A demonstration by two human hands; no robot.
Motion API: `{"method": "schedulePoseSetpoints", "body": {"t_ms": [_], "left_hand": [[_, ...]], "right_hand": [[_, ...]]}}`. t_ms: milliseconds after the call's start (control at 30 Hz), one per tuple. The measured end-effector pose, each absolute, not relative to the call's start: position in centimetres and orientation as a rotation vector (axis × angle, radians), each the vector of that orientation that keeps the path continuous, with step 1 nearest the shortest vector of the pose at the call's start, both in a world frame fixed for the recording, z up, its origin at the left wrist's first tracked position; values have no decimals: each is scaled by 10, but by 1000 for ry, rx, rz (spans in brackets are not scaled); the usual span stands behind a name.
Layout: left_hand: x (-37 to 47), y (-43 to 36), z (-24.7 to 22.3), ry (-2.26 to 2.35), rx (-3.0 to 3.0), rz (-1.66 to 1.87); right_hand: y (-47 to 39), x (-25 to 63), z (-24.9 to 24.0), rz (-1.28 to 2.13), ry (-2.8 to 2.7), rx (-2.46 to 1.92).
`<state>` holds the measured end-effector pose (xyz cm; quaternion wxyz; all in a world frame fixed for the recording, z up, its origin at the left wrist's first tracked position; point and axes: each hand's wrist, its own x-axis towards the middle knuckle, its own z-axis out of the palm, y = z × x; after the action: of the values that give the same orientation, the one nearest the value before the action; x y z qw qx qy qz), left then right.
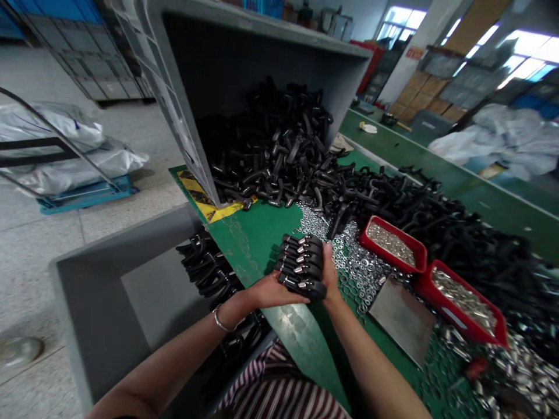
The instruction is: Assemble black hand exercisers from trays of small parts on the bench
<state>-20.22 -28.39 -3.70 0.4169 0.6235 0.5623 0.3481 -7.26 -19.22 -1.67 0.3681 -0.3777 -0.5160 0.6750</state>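
Striped shirt (pixel 283 390) at 6 o'clock, then left hand (pixel 273 291) and right hand (pixel 329 270) pressed together around a stack of black handles (pixel 302 265) over the green bench (pixel 253 238); looks stiff, slippery, fairly heavy, so squeeze both ends.

- Hands — two: left hand (pixel 273 291), right hand (pixel 329 273)
- Stacked black handles (pixel 303 265) — about six
- Red trays (pixel 393 243) of nuts — two
- Grey bins (pixel 100 291) — two
- Metal plate (pixel 402 319) — one
- Loose black handles (pixel 279 145) — too many to count
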Motion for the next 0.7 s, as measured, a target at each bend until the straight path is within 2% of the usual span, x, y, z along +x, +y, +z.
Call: {"method": "schedulePoseSetpoints", "body": {"t_ms": [200,467,700], "left_hand": [[-192,-287,-46,1501,1685,831],[-192,-296,-39,1472,1561,815],[-186,-301,-36,1523,1325,953]], "right_hand": [[-203,-72,-17,1725,-1253,-919],[-207,-66,-25,1650,-1301,-924],[-219,-56,2,1574,-1540,-860]]}}
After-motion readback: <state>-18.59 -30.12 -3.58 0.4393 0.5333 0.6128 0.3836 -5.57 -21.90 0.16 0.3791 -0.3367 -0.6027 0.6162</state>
